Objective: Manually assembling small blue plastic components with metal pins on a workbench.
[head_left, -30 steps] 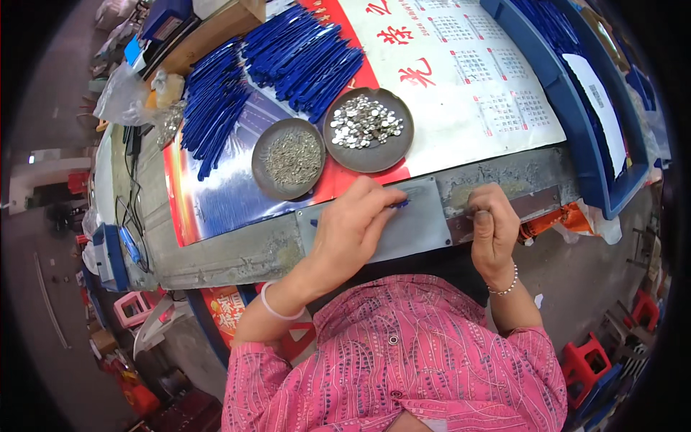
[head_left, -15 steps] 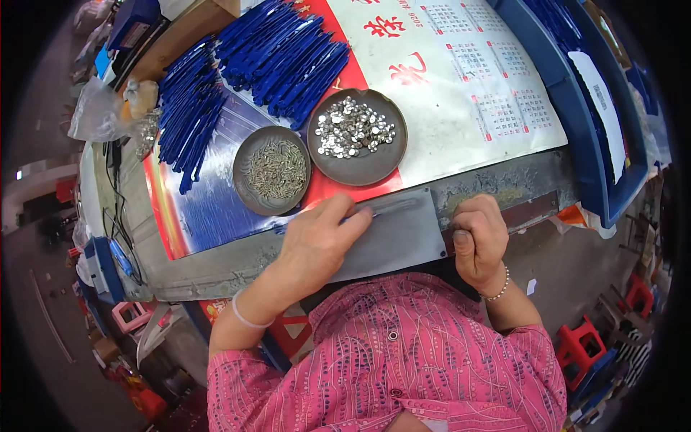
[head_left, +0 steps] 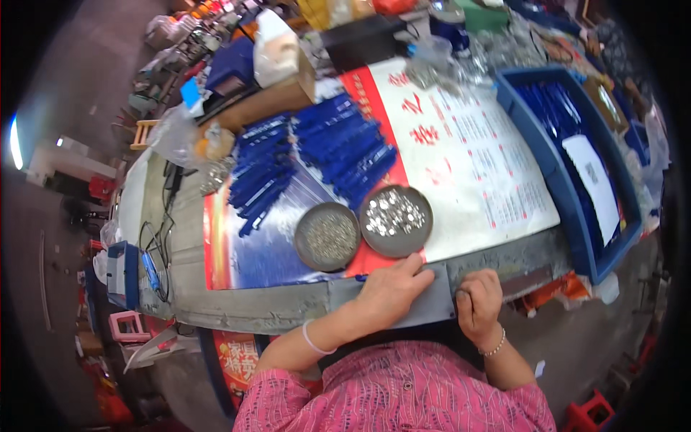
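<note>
1. Left hand (head_left: 392, 291): laid over the grey plate (head_left: 435, 299), fingers bent and pointing toward 1 o'clock. Whether it grips anything cannot be told.
2. Blue piece (head_left: 361, 278): a small bit of it shows just beside the left hand, toward 10 o'clock; the remainder is hidden.
3. Right hand (head_left: 480, 306): at 3 o'clock from the left and apart from it, near the plate's edge, fingers curled in against the thumb; the inside of the fist is out of sight.
4. Dish of discs (head_left: 397, 248): round, dark, holding shiny silver discs, at 12 o'clock from the left hand.
5. Dish of pins (head_left: 303, 250): round, dark, holding fine metal pins, at 10 o'clock from that hand, beside the first dish.
6. Slim blue strips (head_left: 345, 144): two heaps, farther off toward 11 o'clock, on the calendar poster (head_left: 461, 234) covering part of the worktop (head_left: 191, 266).
7. Blue tray (head_left: 553, 173): at 2 o'clock, containing similar strips and a white sheet (head_left: 592, 189).
</note>
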Demonstrator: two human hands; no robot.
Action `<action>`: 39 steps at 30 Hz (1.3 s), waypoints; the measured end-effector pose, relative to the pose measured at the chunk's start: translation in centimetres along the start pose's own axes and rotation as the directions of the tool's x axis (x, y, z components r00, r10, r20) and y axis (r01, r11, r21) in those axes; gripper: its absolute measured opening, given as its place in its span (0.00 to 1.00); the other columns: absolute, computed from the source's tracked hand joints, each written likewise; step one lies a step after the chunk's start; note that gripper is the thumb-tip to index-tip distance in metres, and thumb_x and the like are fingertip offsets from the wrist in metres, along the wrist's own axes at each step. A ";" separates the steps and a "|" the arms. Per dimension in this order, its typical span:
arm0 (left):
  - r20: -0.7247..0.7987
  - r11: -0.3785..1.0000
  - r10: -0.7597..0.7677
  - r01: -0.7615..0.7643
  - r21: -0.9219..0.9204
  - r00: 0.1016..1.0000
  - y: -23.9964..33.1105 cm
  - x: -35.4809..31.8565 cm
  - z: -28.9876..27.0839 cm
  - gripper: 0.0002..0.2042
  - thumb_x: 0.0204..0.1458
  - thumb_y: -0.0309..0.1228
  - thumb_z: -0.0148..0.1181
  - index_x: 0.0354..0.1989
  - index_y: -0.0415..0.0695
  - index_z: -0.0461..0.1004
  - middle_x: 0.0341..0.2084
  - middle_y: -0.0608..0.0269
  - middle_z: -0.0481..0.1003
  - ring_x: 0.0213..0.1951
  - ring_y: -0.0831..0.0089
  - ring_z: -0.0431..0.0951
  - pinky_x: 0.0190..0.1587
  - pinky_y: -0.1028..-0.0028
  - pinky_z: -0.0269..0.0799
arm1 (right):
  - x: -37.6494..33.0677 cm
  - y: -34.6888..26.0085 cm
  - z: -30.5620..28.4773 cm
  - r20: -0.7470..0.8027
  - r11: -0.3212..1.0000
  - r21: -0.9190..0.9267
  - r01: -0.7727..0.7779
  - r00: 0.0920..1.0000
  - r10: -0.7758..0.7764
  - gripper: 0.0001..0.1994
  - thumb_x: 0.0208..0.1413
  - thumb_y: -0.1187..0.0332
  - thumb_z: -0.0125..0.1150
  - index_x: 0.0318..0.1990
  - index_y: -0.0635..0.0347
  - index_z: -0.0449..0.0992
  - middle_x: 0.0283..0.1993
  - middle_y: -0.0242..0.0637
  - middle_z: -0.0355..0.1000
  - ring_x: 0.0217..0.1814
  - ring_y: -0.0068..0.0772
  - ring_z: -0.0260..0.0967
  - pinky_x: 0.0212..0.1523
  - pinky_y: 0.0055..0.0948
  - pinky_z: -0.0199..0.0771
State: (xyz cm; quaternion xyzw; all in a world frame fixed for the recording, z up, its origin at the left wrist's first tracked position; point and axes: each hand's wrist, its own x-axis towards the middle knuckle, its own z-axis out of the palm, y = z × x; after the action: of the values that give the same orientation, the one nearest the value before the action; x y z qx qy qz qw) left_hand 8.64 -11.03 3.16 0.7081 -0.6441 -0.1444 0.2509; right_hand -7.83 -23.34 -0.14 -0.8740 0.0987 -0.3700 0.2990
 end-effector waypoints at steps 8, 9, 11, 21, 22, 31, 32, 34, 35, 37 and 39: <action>-0.245 0.932 -0.194 0.101 -0.349 0.950 -0.9 -7.4 -1.1 0.12 0.49 0.20 0.56 0.43 0.40 0.73 0.33 0.55 0.70 0.33 0.60 0.73 0.37 0.71 0.69 | 0.1 -2.6 1.5 -0.043 0.986 0.145 -0.080 0.995 0.087 0.02 0.51 0.78 0.53 0.29 0.64 0.67 0.28 0.43 0.66 0.29 0.41 0.64 0.31 0.32 0.64; -0.235 0.882 -0.260 0.131 -0.452 0.937 -0.1 -7.9 -1.2 0.11 0.52 0.19 0.55 0.44 0.36 0.73 0.35 0.57 0.71 0.35 0.68 0.73 0.39 0.75 0.68 | 0.6 -3.8 2.1 0.034 0.953 0.266 -0.146 0.989 0.142 0.02 0.51 0.77 0.53 0.30 0.65 0.67 0.28 0.43 0.66 0.29 0.39 0.64 0.32 0.31 0.64; -0.277 0.797 -0.321 0.100 -0.596 0.906 1.5 -8.6 -0.8 0.11 0.54 0.19 0.53 0.45 0.36 0.72 0.35 0.60 0.71 0.36 0.71 0.72 0.39 0.77 0.68 | 1.8 -6.0 3.0 0.206 0.863 0.435 -0.258 0.961 0.184 0.05 0.51 0.75 0.58 0.32 0.65 0.69 0.28 0.44 0.66 0.29 0.42 0.66 0.31 0.33 0.66; -0.249 0.326 -0.564 -0.064 -0.943 0.787 4.5 -10.7 0.7 0.15 0.60 0.20 0.46 0.56 0.38 0.63 0.34 0.65 0.70 0.29 0.84 0.69 0.30 0.84 0.67 | 4.4 -8.5 6.5 0.076 0.875 0.484 -0.011 0.997 -0.030 0.07 0.49 0.72 0.61 0.27 0.62 0.68 0.22 0.39 0.64 0.19 0.38 0.61 0.20 0.32 0.60; -0.380 0.511 -0.527 -0.073 -0.856 0.760 4.5 -10.7 1.5 0.15 0.60 0.21 0.47 0.55 0.37 0.64 0.36 0.62 0.73 0.32 0.81 0.72 0.34 0.81 0.70 | 4.1 -8.6 6.6 0.037 0.881 0.473 0.033 0.998 -0.057 0.08 0.49 0.72 0.61 0.27 0.62 0.68 0.21 0.38 0.63 0.18 0.39 0.60 0.20 0.33 0.59; -0.558 0.656 -0.471 -0.151 -0.739 0.683 6.0 -11.0 3.2 0.14 0.59 0.19 0.46 0.54 0.35 0.66 0.30 0.59 0.75 0.31 0.78 0.74 0.34 0.79 0.72 | 2.4 -9.1 6.4 -0.029 0.936 0.288 0.201 0.979 -0.202 0.06 0.49 0.72 0.57 0.25 0.60 0.65 0.19 0.38 0.59 0.16 0.42 0.57 0.18 0.37 0.56; -0.538 0.637 -0.493 -0.138 -0.759 0.684 5.9 -10.9 3.2 0.14 0.59 0.19 0.46 0.54 0.35 0.66 0.30 0.59 0.75 0.31 0.78 0.74 0.34 0.79 0.72 | 2.2 -9.1 6.5 -0.038 0.954 0.238 0.182 0.983 -0.179 0.06 0.49 0.73 0.56 0.25 0.60 0.65 0.19 0.38 0.59 0.16 0.42 0.57 0.18 0.38 0.57; -0.571 0.705 -0.474 -0.100 -0.702 0.670 5.8 -11.1 3.3 0.14 0.59 0.19 0.46 0.54 0.36 0.64 0.32 0.61 0.74 0.30 0.81 0.72 0.33 0.80 0.71 | 2.4 -9.8 6.5 0.020 0.966 0.240 0.093 0.995 -0.101 0.06 0.50 0.73 0.56 0.26 0.61 0.65 0.19 0.39 0.60 0.16 0.42 0.57 0.18 0.37 0.57; -0.527 0.553 -0.544 -0.194 -0.811 0.652 6.0 -10.9 3.6 0.14 0.59 0.19 0.45 0.54 0.36 0.63 0.33 0.62 0.74 0.30 0.82 0.71 0.34 0.81 0.70 | 2.8 -9.9 6.1 0.187 0.890 0.429 -0.156 0.979 0.082 0.07 0.50 0.73 0.57 0.26 0.61 0.65 0.19 0.38 0.60 0.16 0.42 0.56 0.18 0.36 0.57; -0.428 0.375 -0.631 -0.228 -0.898 0.646 6.4 -10.6 3.2 0.14 0.60 0.21 0.44 0.54 0.40 0.58 0.36 0.61 0.72 0.26 0.83 0.67 0.28 0.84 0.66 | 3.1 -9.8 6.1 0.392 0.728 0.528 -0.437 0.886 0.248 0.07 0.51 0.73 0.57 0.26 0.62 0.65 0.19 0.38 0.60 0.16 0.41 0.56 0.18 0.35 0.57; -0.431 0.357 -0.626 -0.253 -0.899 0.650 6.2 -10.2 3.0 0.14 0.61 0.21 0.45 0.54 0.40 0.58 0.36 0.61 0.72 0.26 0.84 0.67 0.28 0.84 0.66 | 3.1 -9.3 6.7 0.205 0.749 0.624 -0.224 0.971 0.120 0.08 0.50 0.72 0.60 0.27 0.61 0.66 0.18 0.36 0.60 0.15 0.39 0.56 0.17 0.34 0.57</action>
State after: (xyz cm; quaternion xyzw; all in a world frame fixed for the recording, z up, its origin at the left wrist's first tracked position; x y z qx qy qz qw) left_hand 0.57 -1.75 2.78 0.5130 -0.1934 -0.2106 0.8094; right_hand -1.33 -14.10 3.52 -0.7313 0.0233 -0.2846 0.6194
